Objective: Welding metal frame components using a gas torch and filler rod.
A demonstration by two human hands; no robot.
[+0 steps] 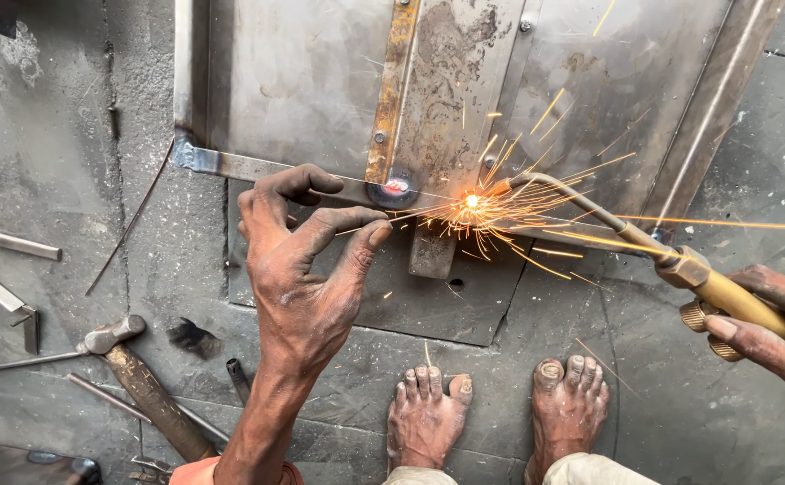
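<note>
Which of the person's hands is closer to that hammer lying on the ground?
Left. The left hand hovers up and to the right of the hammer, fingers pinching a thin rod. The right hand grips the brass torch at the far right edge.

Metal workshop, work done on floor. Rough grey stone floor was stained, gritty. Steel sheet frame lay flat, rusty strip across it. Brass torch threw sparks at joint. Hammer, rods, angle offcuts lay scattered at left. Worker stood barefoot.
</note>
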